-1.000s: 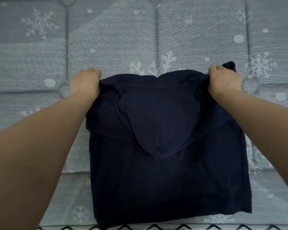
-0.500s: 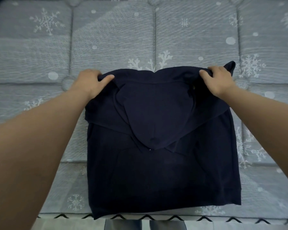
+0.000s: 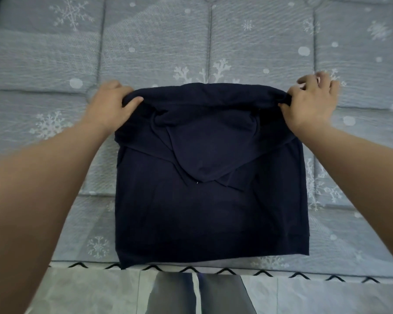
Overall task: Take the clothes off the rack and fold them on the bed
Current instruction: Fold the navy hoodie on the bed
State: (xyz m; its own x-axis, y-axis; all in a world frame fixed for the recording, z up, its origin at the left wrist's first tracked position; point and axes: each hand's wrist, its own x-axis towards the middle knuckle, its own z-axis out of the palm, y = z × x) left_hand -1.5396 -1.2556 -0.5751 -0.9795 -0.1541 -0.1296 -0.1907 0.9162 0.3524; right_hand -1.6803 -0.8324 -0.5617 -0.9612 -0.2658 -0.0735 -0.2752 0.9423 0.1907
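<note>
A dark navy hoodie (image 3: pixel 204 214) lies on the bed (image 3: pixel 145 53), partly folded into a rectangle, its hood lying flat and pointing toward me. My left hand (image 3: pixel 110 105) grips the far left corner of the garment, thumb on top of the cloth. My right hand (image 3: pixel 313 103) pinches the far right corner, its other fingers spread and blurred. The far edge is lifted and bunched between both hands. The rack is out of view.
The bed carries a grey quilted cover with white snowflakes and dots. Its near edge (image 3: pixel 281 271) has a black zigzag trim. Below it are a pale tiled floor (image 3: pixel 89 293) and my legs in grey trousers (image 3: pixel 197 293).
Both hands have raised the hoodie's far edge and begun rolling it toward me. My view has pulled back, so the bed's near edge and the floor now show.
</note>
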